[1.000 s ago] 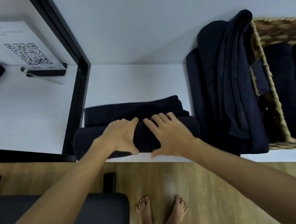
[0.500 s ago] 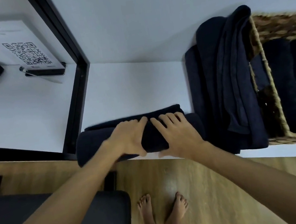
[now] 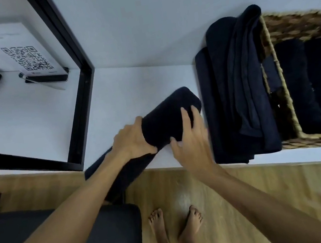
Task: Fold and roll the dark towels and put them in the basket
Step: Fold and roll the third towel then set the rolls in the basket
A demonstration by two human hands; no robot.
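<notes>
A rolled dark towel is lifted at a slant above the white table's front edge, its far end pointing toward the basket. My left hand grips its near left side. My right hand wraps its right side, fingers over the top. A pile of loose dark towels lies on the table to the right, one draped against the woven basket. Inside the basket lie rolled dark towels.
The white table runs to the wall. A black frame bounds a mirror with a QR-code sign on the left. A dark seat stands below left. My bare feet stand on the wood floor.
The towel was rolled up fully on the table, then both hands lifted the roll and swung its far end toward the right.
</notes>
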